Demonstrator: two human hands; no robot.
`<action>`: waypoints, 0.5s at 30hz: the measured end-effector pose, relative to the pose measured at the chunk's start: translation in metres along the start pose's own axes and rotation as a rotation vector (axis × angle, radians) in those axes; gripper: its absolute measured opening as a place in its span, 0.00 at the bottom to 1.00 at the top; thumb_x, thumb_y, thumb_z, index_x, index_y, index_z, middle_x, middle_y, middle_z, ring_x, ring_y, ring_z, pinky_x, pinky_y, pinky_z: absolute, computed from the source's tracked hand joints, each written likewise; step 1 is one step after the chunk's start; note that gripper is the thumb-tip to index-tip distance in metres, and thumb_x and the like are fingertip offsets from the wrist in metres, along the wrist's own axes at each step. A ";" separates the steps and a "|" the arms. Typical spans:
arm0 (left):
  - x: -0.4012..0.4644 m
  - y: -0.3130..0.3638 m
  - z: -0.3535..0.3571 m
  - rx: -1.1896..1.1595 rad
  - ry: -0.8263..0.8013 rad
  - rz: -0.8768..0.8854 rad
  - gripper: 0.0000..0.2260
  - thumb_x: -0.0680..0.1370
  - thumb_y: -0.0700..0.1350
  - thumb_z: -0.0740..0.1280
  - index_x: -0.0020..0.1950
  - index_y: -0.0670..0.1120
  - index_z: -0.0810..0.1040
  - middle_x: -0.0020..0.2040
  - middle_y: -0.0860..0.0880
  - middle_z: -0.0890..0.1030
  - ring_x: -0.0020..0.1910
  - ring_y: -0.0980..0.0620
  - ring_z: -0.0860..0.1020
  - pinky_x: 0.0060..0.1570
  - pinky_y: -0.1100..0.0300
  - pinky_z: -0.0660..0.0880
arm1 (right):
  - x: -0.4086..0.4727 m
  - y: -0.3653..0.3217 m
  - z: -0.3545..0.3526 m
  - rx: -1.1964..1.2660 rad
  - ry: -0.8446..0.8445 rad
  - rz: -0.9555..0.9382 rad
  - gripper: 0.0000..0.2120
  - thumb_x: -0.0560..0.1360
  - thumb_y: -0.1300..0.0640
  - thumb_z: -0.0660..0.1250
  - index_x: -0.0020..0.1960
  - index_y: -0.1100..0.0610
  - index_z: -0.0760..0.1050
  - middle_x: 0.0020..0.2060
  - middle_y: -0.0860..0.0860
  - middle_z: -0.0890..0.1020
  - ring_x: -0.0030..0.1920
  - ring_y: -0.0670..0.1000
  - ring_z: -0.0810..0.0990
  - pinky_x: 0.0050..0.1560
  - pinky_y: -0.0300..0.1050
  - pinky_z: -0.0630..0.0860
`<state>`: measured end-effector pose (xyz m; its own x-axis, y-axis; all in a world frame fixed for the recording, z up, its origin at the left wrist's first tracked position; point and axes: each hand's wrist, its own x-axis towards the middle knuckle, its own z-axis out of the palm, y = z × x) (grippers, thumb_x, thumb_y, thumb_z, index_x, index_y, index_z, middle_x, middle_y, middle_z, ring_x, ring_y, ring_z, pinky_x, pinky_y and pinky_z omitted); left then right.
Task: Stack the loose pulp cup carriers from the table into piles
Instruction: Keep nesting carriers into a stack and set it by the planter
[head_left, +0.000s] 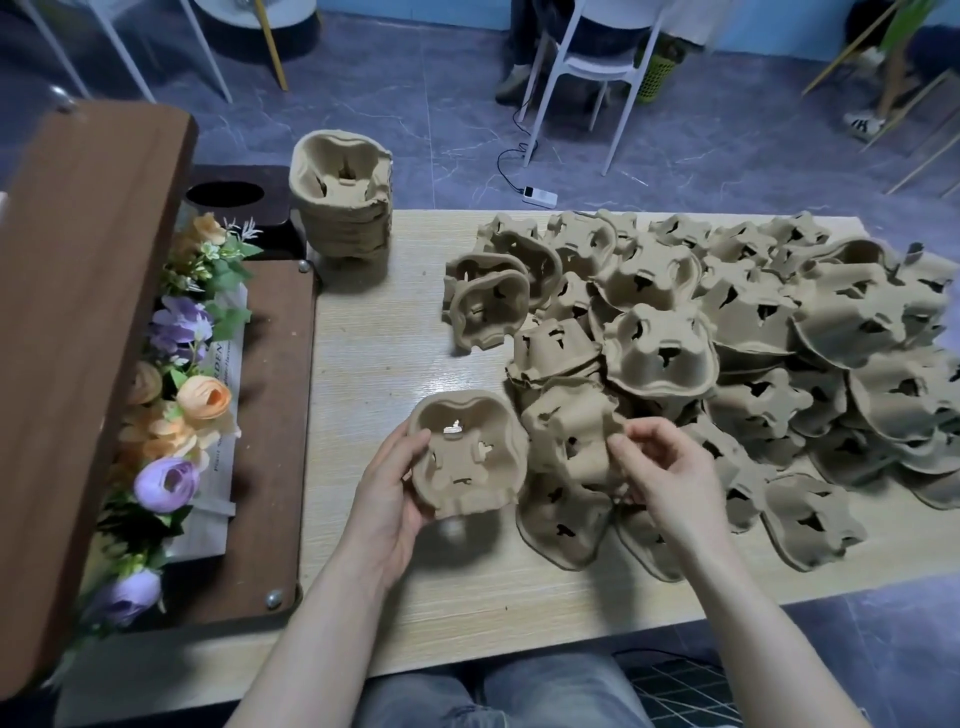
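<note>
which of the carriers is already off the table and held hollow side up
The carrier gripped in the left hand, near the table's front edge. It faces hollow side up; the loose heap beside it lies on the table, mostly bottoms up.

stack far left on table | loose carriers right

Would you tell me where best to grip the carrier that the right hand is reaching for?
Probably by its near right edge, coming from the right. That carrier lies upside down on the heap, its cup bottoms up and its right side exposed, where the right hand already pinches it. Its left side is crowded by the carrier that the left hand holds.
</note>
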<state>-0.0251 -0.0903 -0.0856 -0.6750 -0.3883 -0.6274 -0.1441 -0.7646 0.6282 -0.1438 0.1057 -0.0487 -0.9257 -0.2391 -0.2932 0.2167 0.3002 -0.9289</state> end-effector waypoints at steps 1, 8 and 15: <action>0.000 0.002 -0.003 -0.007 0.005 0.008 0.07 0.80 0.43 0.63 0.50 0.50 0.81 0.42 0.50 0.85 0.39 0.54 0.83 0.43 0.54 0.77 | -0.003 -0.003 0.001 -0.018 0.013 -0.081 0.05 0.77 0.66 0.67 0.45 0.58 0.77 0.33 0.57 0.74 0.30 0.45 0.70 0.30 0.35 0.69; -0.003 0.006 -0.004 -0.048 -0.028 0.048 0.07 0.78 0.43 0.64 0.51 0.49 0.83 0.46 0.47 0.85 0.44 0.51 0.83 0.44 0.53 0.79 | -0.016 -0.014 0.025 -0.443 -0.110 -0.859 0.06 0.77 0.59 0.67 0.50 0.59 0.82 0.45 0.49 0.82 0.45 0.46 0.79 0.44 0.41 0.76; -0.012 0.002 0.004 0.002 -0.017 0.129 0.12 0.78 0.47 0.65 0.59 0.49 0.82 0.46 0.49 0.86 0.43 0.54 0.84 0.47 0.51 0.79 | -0.024 0.011 0.041 -0.676 -0.131 -1.034 0.13 0.82 0.57 0.60 0.49 0.60 0.83 0.43 0.51 0.81 0.42 0.50 0.79 0.39 0.45 0.76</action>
<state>-0.0205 -0.0855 -0.0748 -0.7004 -0.4741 -0.5336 -0.0567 -0.7083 0.7036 -0.1064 0.0769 -0.0606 -0.5201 -0.7256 0.4506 -0.8353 0.3221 -0.4455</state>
